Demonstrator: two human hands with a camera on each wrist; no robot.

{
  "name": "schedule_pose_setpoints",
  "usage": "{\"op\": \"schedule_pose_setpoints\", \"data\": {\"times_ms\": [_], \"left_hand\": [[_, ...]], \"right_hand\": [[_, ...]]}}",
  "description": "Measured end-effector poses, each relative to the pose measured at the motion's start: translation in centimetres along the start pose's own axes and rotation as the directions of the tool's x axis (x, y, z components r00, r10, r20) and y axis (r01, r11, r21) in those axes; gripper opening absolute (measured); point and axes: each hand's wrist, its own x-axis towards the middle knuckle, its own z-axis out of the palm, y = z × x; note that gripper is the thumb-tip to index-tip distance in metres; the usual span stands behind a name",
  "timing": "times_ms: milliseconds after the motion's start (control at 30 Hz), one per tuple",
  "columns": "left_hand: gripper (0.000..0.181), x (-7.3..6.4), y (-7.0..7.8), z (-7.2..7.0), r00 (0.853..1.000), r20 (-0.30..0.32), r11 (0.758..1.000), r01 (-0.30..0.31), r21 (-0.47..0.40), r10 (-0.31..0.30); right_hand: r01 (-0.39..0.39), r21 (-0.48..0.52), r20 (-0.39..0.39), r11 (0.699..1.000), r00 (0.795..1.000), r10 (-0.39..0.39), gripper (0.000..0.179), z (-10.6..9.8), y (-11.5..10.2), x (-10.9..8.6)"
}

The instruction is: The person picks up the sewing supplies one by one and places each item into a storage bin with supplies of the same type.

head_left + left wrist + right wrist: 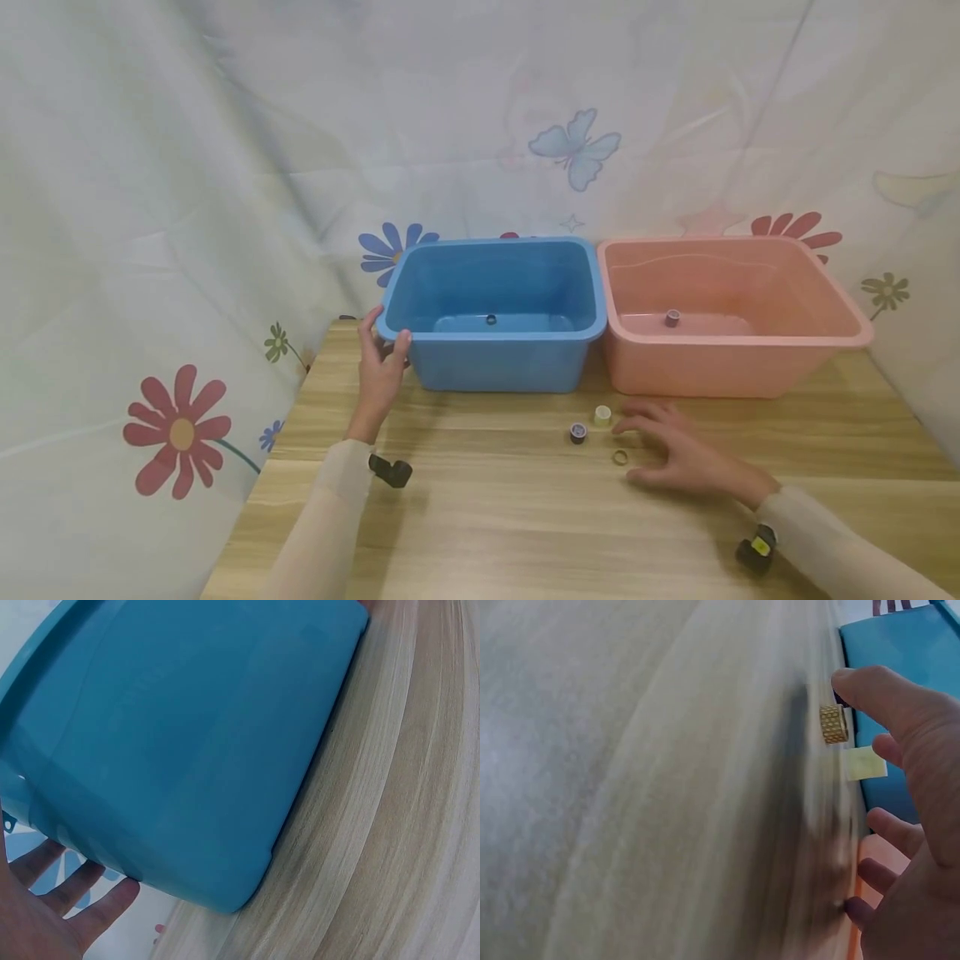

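Note:
My left hand (380,379) holds the near left corner of a blue plastic bin (498,364), thumb at the front rim and fingers along the side. In the left wrist view, several fingers (105,907) lie against the bin's outer wall. My right hand (686,454) hovers over the table, fingers spread and slightly bent, with nothing in it. Just left of it are a small gold ring (620,457) with a studded surface, a pale yellow-green short cylinder (603,416) and a dark short cylinder (577,433) with a lilac-grey top.
A pink plastic bin (697,367) stands right beside the blue one; a small grey-purple cylinder (672,318) lies inside it. A small dark ring (491,320) lies in the blue bin. Behind the wooden table (480,517) hangs a flowered curtain (465,108).

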Motion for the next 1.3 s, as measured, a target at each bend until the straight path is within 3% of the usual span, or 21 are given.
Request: {"op": "schedule_pose_setpoints", "data": {"times_ms": [467,700,1033,1300], "left_hand": [[0.063,-0.1,0.1,0.0,1.0,0.001,1.0,-0.003,0.009,0.003],[0.069,-1.0,3.7,-0.1,0.998,0.048,1.0,0.027,-0.009,-0.027],[0.069,-1.0,4.0,-0.1,0.999,0.045,1.0,0.013,-0.011,-0.013],[0.071,-0.9,3.3,-0.2,0.999,0.043,1.0,0.026,-0.006,-0.026]], "right_hand": [[0.032,-0.049,-0.031,0.998,0.999,-0.033,0.033,1.1,0.3,0.5],[0.017,-0.04,-0.05,0.999,0.999,-0.019,0.029,1.5,0.6,0.4],[0.032,-0.039,-0.067,0.999,0.997,-0.035,0.029,1.4,0.6,0.5],[0.051,-0.026,-0.089,0.998,0.995,-0.053,0.026,1.2,0.6,0.6]]}}
